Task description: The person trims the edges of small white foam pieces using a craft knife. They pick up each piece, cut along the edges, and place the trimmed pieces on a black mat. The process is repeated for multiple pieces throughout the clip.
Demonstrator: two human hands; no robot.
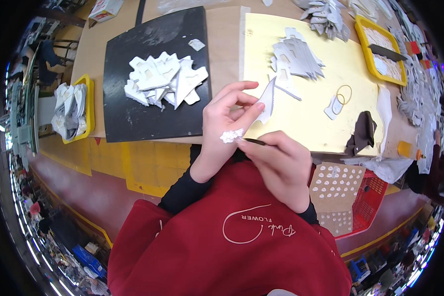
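Note:
My left hand pinches a pale grey-white cut piece between thumb and fingers, its pointed end up. A cluster of small white bits lies on the skin at the base of that hand's thumb. My right hand grips a slim dark tool, its tip close to the white bits; the exact kind of tool cannot be made out. Beyond my left hand, a heap of white cut pieces lies on a black board. A fanned stack of similar grey pieces rests on the pale yellow sheet.
Yellow trays stand at the left and far right, both filled. On the yellow sheet lie a rubber band, a small tag and a dark cloth. Cardboard with white dots sits on a red crate.

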